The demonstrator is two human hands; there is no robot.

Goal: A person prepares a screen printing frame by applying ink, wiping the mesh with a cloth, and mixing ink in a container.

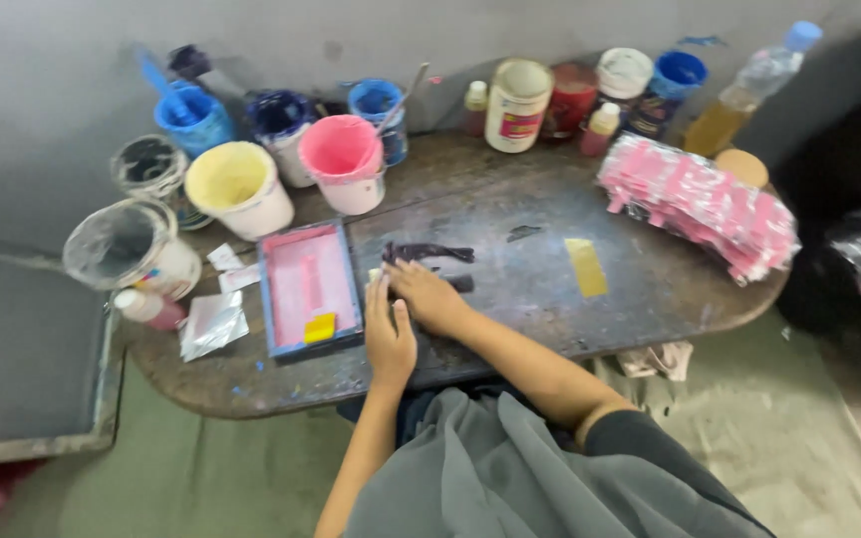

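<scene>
— What lies under the fingers?
— A dark, paint-stained strip (429, 252), flat on the counter (550, 289), just right of the blue-framed pink printing screen (308, 284).
— And the screen?
— Flat too, a yellow scrap on it.

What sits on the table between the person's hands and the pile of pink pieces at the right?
In the head view, a yellow strip lies on the dark table between the right hand and the pink pile; otherwise that stretch is bare.

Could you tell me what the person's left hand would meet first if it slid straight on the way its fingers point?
Probably the small whitish piece at the fingertips of the left hand; beyond it, the dark strip. The blur leaves this uncertain.
</scene>
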